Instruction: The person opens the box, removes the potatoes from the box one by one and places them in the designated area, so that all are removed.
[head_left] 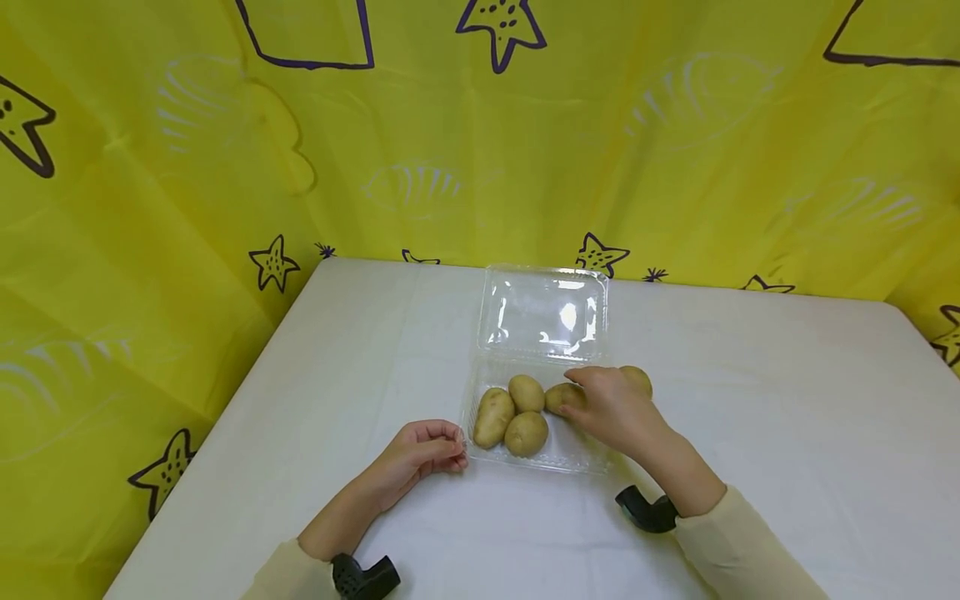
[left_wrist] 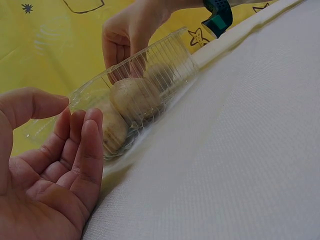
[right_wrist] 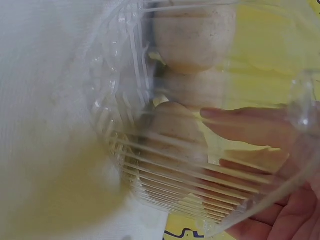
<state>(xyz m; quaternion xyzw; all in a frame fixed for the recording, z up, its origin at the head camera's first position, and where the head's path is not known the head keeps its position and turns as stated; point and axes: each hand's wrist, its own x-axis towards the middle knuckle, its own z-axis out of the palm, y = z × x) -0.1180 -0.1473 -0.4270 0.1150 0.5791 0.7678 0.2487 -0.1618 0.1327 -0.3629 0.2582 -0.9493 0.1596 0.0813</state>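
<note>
A clear plastic clamshell box [head_left: 577, 454] lies with its lid [head_left: 543, 312] folded back. My left hand [head_left: 427, 454] pinches the box's left rim between thumb and fingertips. Inside, at the left, sit three potatoes: a long one [head_left: 493, 418], a round one [head_left: 526, 435] and another [head_left: 527, 393] behind. My right hand [head_left: 618, 412] reaches into the box's right half and holds a potato [head_left: 558, 398], partly covered by the fingers. In the right wrist view this potato [right_wrist: 172, 145] shows through the ribbed wall. One more potato [head_left: 637, 381] is visible just beyond the right hand, partly hidden.
A white cloth [head_left: 787, 433] covers the table. Yellow curtains [head_left: 450, 125] with starfish drawings hang behind it and at the left. Each wrist wears a dark camera band, the left one [head_left: 365, 577] and the right one [head_left: 647, 510].
</note>
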